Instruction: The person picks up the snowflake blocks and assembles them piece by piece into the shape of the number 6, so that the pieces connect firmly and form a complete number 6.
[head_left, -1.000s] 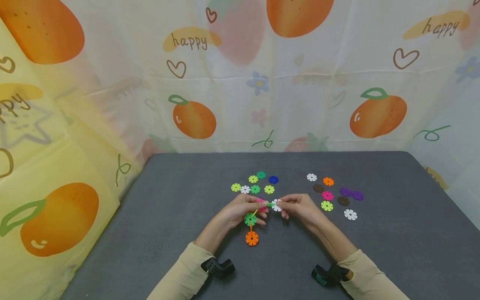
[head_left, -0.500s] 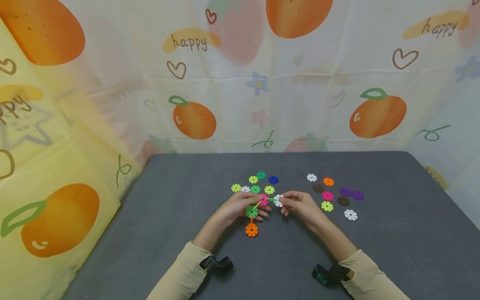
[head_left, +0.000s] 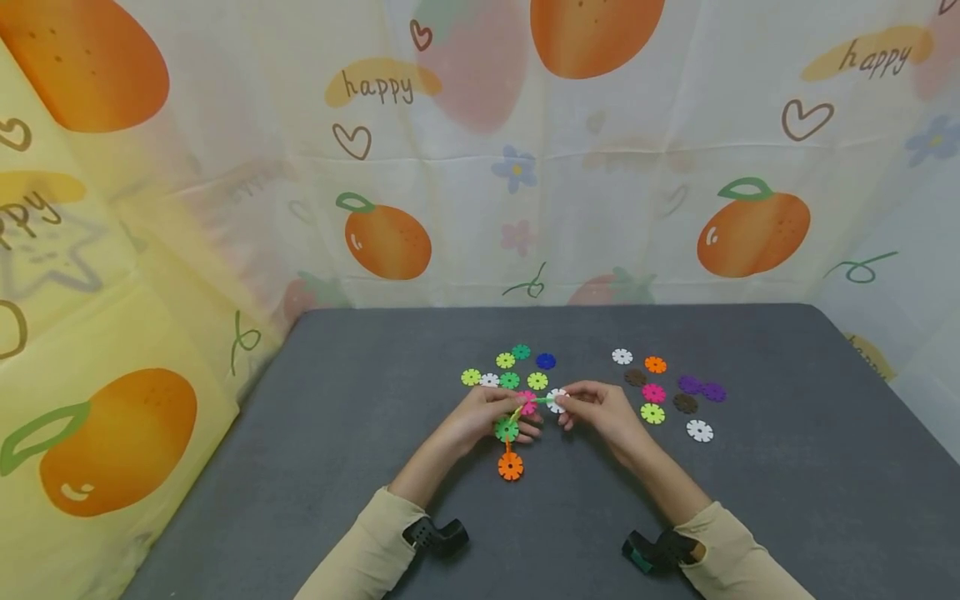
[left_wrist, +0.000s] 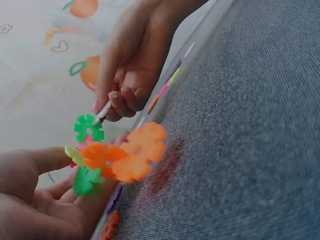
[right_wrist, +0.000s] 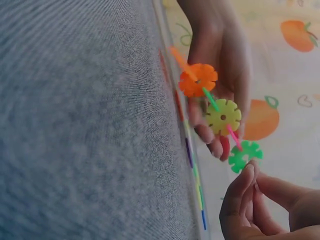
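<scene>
A chain of notched plastic interlocking discs is strung between the two hands. My left hand (head_left: 480,415) pinches it near the pink disc (head_left: 528,402) with thumb and forefinger, the other fingers extended beneath. At the chain's right end, my right hand (head_left: 600,403) pinches a white disc (head_left: 556,401) between thumb and fingertips. A green disc (right_wrist: 245,156) stands edge-on between white and pink in the head view. Beyond the pink one come a yellow disc (right_wrist: 223,117), another green disc (head_left: 507,430) and two orange ones, the last orange disc (head_left: 511,467) hanging lowest.
Behind the left hand lie several loose discs, among them a blue disc (head_left: 546,361) and a yellow-green disc (head_left: 471,377). Another scatter sits to the right, with a pink disc (head_left: 654,392) and a white disc (head_left: 700,431). A printed curtain (head_left: 450,233) hangs behind the grey table (head_left: 337,400).
Both hands have shifted slightly away from the body over the second, still holding the chain. Its orange end rose, then dipped a little and swung right. The loose discs stay put.
</scene>
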